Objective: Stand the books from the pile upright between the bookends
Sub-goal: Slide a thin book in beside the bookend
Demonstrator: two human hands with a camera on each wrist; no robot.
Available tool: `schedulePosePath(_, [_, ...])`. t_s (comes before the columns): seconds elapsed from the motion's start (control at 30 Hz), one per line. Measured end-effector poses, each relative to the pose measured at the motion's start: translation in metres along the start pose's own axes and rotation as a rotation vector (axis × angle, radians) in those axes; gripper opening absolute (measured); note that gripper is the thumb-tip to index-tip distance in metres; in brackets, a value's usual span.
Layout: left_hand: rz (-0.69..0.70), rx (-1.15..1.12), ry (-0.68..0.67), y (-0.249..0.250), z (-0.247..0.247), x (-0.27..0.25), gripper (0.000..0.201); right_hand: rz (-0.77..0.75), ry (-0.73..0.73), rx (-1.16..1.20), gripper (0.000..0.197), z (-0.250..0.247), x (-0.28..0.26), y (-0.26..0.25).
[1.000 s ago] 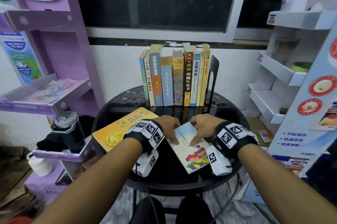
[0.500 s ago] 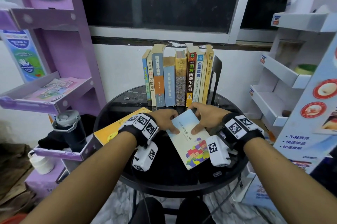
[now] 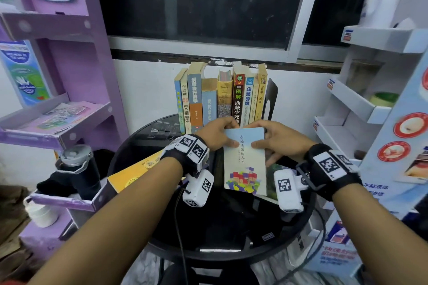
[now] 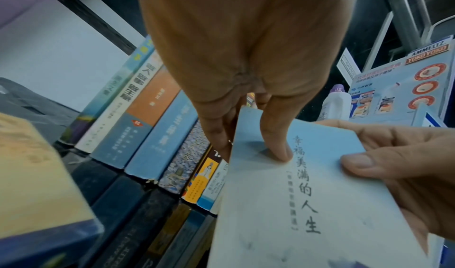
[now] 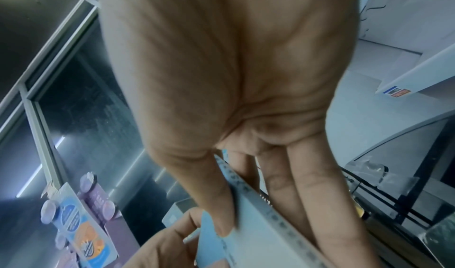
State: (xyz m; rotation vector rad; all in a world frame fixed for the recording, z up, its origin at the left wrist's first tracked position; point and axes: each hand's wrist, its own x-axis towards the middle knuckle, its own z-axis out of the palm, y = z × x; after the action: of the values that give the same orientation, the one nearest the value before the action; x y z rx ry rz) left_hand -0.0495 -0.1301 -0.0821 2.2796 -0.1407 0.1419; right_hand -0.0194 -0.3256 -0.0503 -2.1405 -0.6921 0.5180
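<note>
A thin light-blue book [image 3: 245, 159] with a colourful house picture is lifted off the round black table [image 3: 222, 233], its top end raised toward the row. My left hand [image 3: 217, 134] grips its upper left edge, thumb [image 4: 275, 136] on the cover. My right hand [image 3: 275, 141] pinches the upper right edge, thumb on the cover, fingers [image 5: 302, 190] behind. Several books [image 3: 220, 99] stand upright at the back of the table against a black bookend [image 3: 269, 99] on their right. An orange book [image 3: 136, 173] lies flat at the left, partly under my left forearm.
A green-covered book [image 3: 275, 175] lies under the lifted one. A purple shelf unit [image 3: 58, 122] stands left, with a dark bottle [image 3: 78, 169] on its lower tray. White display shelves [image 3: 352, 104] stand right. A dark window is behind the row.
Both hands have raised the light-blue book from lying flat on the table and carried it toward the standing row, turning it more square to me.
</note>
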Motion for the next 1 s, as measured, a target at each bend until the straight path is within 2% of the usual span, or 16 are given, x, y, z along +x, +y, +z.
schedulePosePath(0.23, [0.091, -0.002, 0.123, 0.026, 0.008, 0.038, 0.030, -0.040, 0.232, 0.026, 0.029, -0.029, -0.002, 0.015])
schedulePosePath(0.43, [0.248, 0.171, 0.423, 0.046, 0.001, 0.067, 0.031, -0.048, 0.447, -0.066, 0.027, -0.050, 0.001, 0.024])
schedulePosePath(0.57, [0.294, 0.270, 0.580, 0.052, -0.002, 0.086, 0.032, -0.037, 0.517, -0.180, 0.025, -0.058, 0.010, 0.033])
schedulePosePath(0.7, [0.268, 0.398, 0.612, 0.053, 0.001, 0.105, 0.040, -0.028, 0.568, -0.266, 0.027, -0.059, 0.019, 0.039])
schedulePosePath(0.87, [0.263, 0.563, 0.711, 0.054, 0.000, 0.125, 0.038, -0.014, 0.567, -0.320, 0.029, -0.063, 0.035, 0.043])
schedulePosePath(1.0, [0.253, 0.576, 0.636, 0.055, -0.003, 0.141, 0.041, 0.001, 0.592, -0.331, 0.031, -0.064, 0.047, 0.046])
